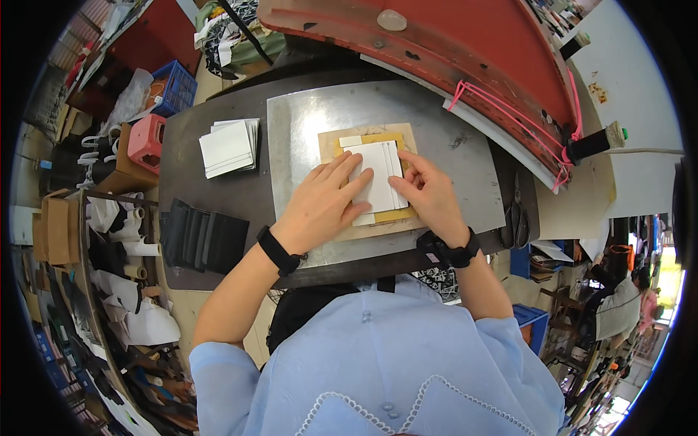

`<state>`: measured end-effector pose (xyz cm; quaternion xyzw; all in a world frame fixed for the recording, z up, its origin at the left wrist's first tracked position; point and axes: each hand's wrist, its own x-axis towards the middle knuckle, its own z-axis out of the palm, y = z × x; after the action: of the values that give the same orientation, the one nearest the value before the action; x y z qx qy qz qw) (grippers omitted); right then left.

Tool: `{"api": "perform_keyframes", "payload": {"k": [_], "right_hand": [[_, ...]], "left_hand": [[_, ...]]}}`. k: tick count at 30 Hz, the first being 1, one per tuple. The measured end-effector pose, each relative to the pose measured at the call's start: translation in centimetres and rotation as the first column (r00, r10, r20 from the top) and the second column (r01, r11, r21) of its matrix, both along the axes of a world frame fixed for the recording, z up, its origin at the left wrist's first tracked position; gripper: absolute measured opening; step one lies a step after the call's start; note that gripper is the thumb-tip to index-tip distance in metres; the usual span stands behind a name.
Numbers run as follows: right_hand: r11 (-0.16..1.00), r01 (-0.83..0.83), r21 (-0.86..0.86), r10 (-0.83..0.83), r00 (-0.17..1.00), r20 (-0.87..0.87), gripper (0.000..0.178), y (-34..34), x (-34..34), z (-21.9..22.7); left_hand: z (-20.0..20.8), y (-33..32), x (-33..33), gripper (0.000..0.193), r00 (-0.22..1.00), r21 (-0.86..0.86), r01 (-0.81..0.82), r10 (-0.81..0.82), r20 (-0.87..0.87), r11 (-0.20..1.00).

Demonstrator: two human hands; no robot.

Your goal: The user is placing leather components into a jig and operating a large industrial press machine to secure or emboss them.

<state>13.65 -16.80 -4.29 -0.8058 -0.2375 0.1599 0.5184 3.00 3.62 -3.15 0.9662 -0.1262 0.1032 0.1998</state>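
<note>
A white rectangular panel (378, 190) with lines along its right side lies on a yellow template board (398, 215), which rests on a larger tan board (327, 139). My left hand (326, 198) is spread flat over the panel's left part, fingers stretched out and pressing on it. At the panel's right edge, the thumb and curled fingers of my right hand (435, 192) pinch the border. Beneath the boards is a shiny metal plate (465, 163). Left of the plate sit a stack of white panels (227, 150) and, nearer me, a fanned row of black panels (205, 236).
A large red machine arm (443, 40) overhangs the far right of the table, with pink cord (502, 109) tied on it. Black-handled scissors (516, 221) lie at the table's right end. A pink stool (147, 143) and a blue crate (174, 89) stand beyond its left edge.
</note>
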Motion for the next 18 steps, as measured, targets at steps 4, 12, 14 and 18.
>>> {"api": "perform_keyframes", "payload": {"k": [4, 12, 14, 18], "right_hand": [[0.999, -0.003, -0.042, 0.002, 1.0, -0.023, 0.045, 0.0, 0.0, 1.1], [0.965, -0.1, -0.243, 0.249, 0.643, 0.724, 0.039, -0.1, 0.7, 0.0], [0.939, -0.104, -0.328, 0.32, 0.617, 0.719, 0.039, 0.0, 0.1, -0.1], [0.924, -0.125, -0.361, 0.357, 0.618, 0.7, 0.044, 0.0, -0.3, -0.1]], "left_hand": [[0.6, -0.3, 0.1, 0.049, 1.0, 0.026, -0.004, 0.004, -0.016, 1.0], [-0.1, -1.0, 0.2, 0.048, 0.999, 0.136, -0.052, 0.052, 0.004, 0.989], [-0.2, -1.1, 0.1, 0.05, 0.998, 0.149, -0.064, 0.062, 0.018, 0.987], [-0.5, -0.8, -0.2, 0.054, 0.997, 0.134, -0.057, 0.062, -0.039, 0.989]]}}
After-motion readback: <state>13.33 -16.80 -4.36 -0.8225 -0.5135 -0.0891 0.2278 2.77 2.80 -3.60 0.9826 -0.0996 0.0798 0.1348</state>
